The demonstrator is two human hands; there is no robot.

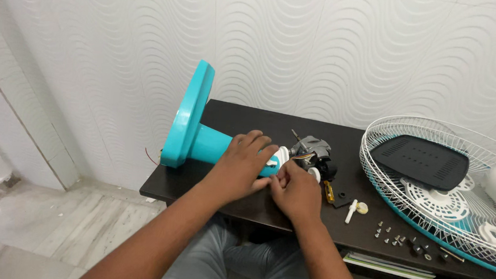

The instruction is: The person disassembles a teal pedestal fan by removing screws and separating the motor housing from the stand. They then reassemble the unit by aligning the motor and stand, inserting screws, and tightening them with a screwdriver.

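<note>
A teal fan stand (193, 126) lies on its side on the dark table (244, 118), its round base tipped up toward the wall. My left hand (243, 160) grips the teal neck of the stand near its white collar. Just right of it, my right hand (297, 190) has its fingers closed at the joint where the neck meets the grey fan motor (312, 149). What the right fingers pinch is hidden.
A white wire fan guard (433, 189) with a teal rim lies at the right, with a black plastic plate (420, 159) on it. Several small screws (396, 237), a white pin (351, 211) and a yellow-handled tool (329, 192) lie nearby. Papers (388, 266) sit under the tabletop.
</note>
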